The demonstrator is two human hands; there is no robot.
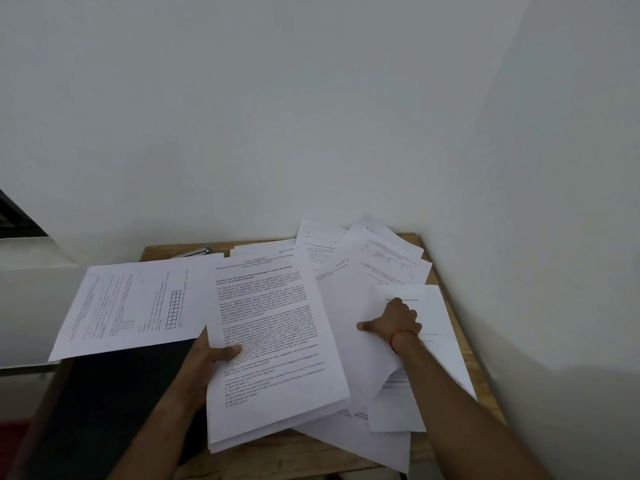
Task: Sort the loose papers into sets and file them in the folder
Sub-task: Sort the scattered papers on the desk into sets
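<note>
While the left hand grips a printed paper stack, the right hand presses flat on loose sheets.

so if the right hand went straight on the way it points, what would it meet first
Probably the fanned loose white printed sheets at the back of the wooden table, just beyond the right hand; depth is unclear.
</note>
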